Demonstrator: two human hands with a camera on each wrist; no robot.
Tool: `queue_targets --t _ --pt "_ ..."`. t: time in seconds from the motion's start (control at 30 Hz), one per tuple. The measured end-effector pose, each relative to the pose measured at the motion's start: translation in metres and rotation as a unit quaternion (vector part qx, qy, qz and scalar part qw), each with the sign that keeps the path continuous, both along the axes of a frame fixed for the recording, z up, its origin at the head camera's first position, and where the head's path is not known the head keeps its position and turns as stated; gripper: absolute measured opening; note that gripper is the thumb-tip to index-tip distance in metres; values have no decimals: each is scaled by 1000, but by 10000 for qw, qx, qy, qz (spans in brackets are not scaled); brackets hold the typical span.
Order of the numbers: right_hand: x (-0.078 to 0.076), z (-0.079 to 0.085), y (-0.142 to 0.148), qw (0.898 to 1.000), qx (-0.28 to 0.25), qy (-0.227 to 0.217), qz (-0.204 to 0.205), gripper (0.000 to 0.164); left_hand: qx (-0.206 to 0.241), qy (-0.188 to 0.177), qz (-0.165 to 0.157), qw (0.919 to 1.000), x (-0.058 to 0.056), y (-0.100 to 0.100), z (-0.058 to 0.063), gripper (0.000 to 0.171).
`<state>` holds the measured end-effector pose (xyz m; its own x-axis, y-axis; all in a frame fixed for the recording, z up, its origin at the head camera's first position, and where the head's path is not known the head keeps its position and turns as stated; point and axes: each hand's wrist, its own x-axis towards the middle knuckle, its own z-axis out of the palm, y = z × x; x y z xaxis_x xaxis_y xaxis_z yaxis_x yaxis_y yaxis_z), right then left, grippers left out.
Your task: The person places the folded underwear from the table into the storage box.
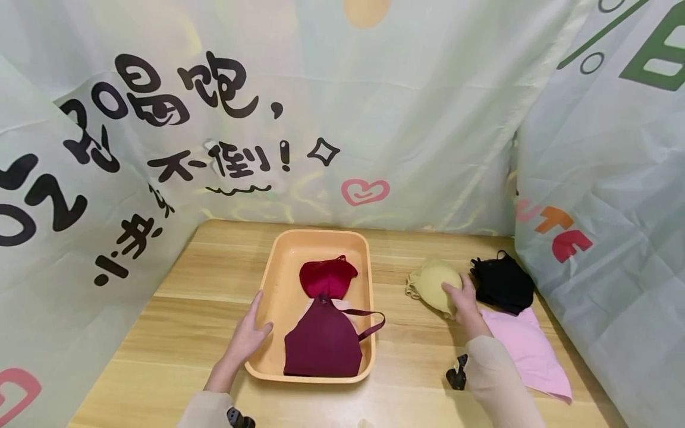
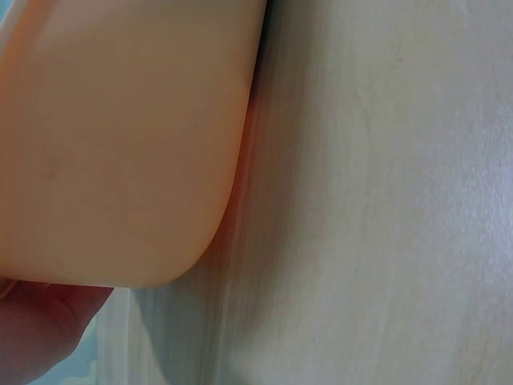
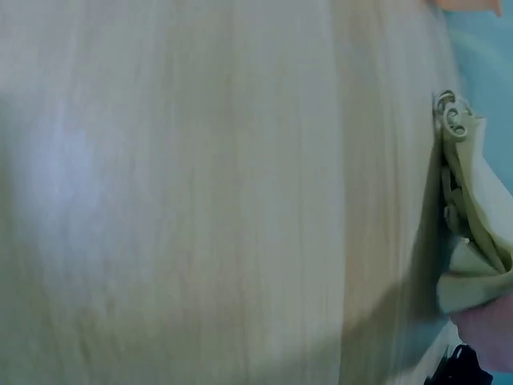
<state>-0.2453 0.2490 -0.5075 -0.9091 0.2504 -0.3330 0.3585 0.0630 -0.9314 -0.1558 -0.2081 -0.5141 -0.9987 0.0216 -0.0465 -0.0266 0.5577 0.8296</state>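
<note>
My left hand [image 1: 248, 334] is at the left side of a peach-coloured plastic tray [image 1: 272, 267], thumb over the rim and fingers along the outer wall, gripping its edge. In the left wrist view, the tray's side [image 2: 120, 144] hides most of that hand. With my right hand [image 1: 465, 303] I hold a pale yellow bra [image 1: 436, 284] by its right edge, thumb on top; the fingers beneath are hidden. Its folded side and small rings show in the right wrist view as a beige bra [image 3: 473, 200]. Inside the tray lie a red bra [image 1: 327, 278] and a maroon bra [image 1: 323, 342].
A black folded garment [image 1: 503, 282] and a pink garment [image 1: 527, 348] lie to the right of my right hand. One maroon strap [image 1: 374, 327] hangs over the tray's right rim. Printed curtains [image 1: 428, 148] enclose the wooden table [image 1: 176, 321] at the back and sides.
</note>
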Motion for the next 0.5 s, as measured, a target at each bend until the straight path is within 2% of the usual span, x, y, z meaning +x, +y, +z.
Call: queue_targets --t 0.23,0.5 --pt "1 12 -6 9945 -1033 70 -138 74 8 -49 -7 10000 1 0 1 80" --pt "2 33 -22 9839 -1754 274 -187 75 18 118 37 9999 1 1 0 80"
